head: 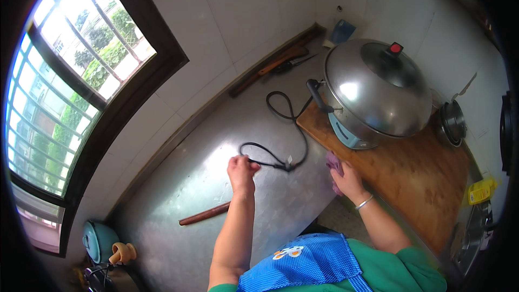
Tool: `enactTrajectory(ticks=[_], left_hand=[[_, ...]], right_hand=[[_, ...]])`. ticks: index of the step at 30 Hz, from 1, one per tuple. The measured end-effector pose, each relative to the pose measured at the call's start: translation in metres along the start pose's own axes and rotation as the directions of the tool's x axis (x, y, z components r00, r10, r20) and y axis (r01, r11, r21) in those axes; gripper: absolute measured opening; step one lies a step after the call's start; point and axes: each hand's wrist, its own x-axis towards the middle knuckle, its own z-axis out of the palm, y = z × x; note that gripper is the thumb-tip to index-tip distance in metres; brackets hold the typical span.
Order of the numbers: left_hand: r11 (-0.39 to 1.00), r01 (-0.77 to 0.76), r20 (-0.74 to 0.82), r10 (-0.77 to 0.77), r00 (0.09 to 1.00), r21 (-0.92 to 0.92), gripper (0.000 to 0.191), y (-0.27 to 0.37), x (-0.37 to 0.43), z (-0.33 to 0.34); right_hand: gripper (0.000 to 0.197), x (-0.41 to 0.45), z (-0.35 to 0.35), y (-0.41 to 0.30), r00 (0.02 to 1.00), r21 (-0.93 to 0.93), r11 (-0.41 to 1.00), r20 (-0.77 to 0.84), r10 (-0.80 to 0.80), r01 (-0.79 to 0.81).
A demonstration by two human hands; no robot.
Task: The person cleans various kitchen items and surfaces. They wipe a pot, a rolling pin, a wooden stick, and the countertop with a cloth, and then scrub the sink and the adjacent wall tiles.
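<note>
My left hand (243, 173) is above the metal countertop (182, 182), its fingers closed on a loop of the black power cord (306, 146). The cord curls across the counter towards an electric pot (377, 89) with a domed metal lid and a blue base. In my right hand (349, 182) is a crumpled purple cloth (334, 164), near the edge of the wooden board (421, 182) under the pot. A brown wooden stick (204, 213) lies on the counter, partly hidden by my left forearm.
Wooden utensils (284, 57) and a dark-handled tool (290, 65) lie along the back wall. Small metal pans (453, 123) and a yellow bottle (481, 190) stand at the right. A teal pot (100, 241) and a wooden mortar (123, 252) are at the lower left.
</note>
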Motion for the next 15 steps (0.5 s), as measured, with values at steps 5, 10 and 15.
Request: enactTrajectory(ticks=[5, 10, 15], left_hand=[[0.954, -0.205, -0.307, 0.133, 0.942, -0.217, 0.007, 0.014, 0.011, -0.005], [0.946, 0.190, -0.304, -0.106, 0.947, 0.262, 0.045, -0.022, -0.016, -0.022], [0.790, 0.457, -0.156, -0.433, 0.888, 0.409, 0.048, -0.058, -0.056, -0.040]], right_hand=[[0.032, 0.086, 0.004, -0.021, 0.896, -0.069, 0.909, -0.154, -0.416, 0.410], [0.039, 0.144, 0.043, 0.021, 0.915, -0.313, 0.891, -0.128, -0.384, 0.330], [0.032, 0.111, 0.052, 0.024, 0.862, -0.287, 0.816, 0.080, -0.501, 0.501]])
